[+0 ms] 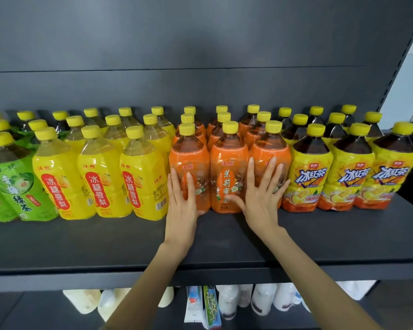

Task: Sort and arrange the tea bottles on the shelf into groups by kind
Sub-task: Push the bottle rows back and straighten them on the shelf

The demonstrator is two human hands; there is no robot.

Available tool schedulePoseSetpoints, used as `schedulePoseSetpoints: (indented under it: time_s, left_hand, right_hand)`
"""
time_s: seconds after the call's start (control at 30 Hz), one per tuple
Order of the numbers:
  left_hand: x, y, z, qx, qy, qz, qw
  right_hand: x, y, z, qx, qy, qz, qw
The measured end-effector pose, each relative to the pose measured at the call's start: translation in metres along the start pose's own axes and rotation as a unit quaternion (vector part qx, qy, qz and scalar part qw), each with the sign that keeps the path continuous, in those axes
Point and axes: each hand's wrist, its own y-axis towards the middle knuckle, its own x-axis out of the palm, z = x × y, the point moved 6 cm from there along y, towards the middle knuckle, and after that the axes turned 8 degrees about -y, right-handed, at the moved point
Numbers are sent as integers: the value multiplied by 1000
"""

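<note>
Tea bottles with yellow caps stand in rows on a dark shelf (105,244). From left to right: green-label bottles (14,186), yellow pear-drink bottles (100,177), orange jasmine-tea bottles (227,163) and iced-black-tea bottles (351,172). My left hand (183,201) lies flat with straight fingers against the front-left orange bottle (191,158). My right hand (264,194) presses flat on the front-right orange bottle (270,148), its thumb touching the foot of the middle one. Each kind stands in its own block, several rows deep.
A bare strip of shelf runs in front of the bottles to the front edge (320,272). Below, a lower shelf holds white bottles (262,298) and small cartons (210,306). The shelf's right upright (401,67) slants at the far right.
</note>
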Motion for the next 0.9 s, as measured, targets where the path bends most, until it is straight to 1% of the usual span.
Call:
schedulePoseSetpoints:
  time_s: [0.07,0.13,0.17,0.23,0.3,0.37,0.5,0.67,0.8,0.9]
  left_hand:
    - [-2,-1,0,-1,-13,-5,1000]
    - [-9,-4,2,10,-20,6,1000]
    - [-12,-6,4,16,-21,15,1000]
    - [-15,-7,8,8,-38,31,999]
    - [-15,-2,13,-28,-63,47,997]
    - [-10,6,22,-64,-72,46,994]
    - [7,20,30,-137,-49,37,989]
    - [18,29,22,-170,-8,6,985]
    - [15,25,26,-160,6,-10,987]
    - [15,9,28,-99,-1,-28,995]
  right_hand:
    - [-2,-9,-4,-17,10,7,1000]
    - [0,-23,-9,-42,30,11,999]
    - [1,-28,-8,-39,44,11,998]
    - [0,-32,3,16,95,14,995]
    - [-2,-27,15,83,158,11,984]
    - [-2,-17,20,101,185,7,977]
    - [10,-6,16,79,192,-5,978]
    - [13,3,11,55,179,-24,982]
    - [9,-3,12,61,168,-46,983]
    - [3,-18,12,52,187,-70,978]
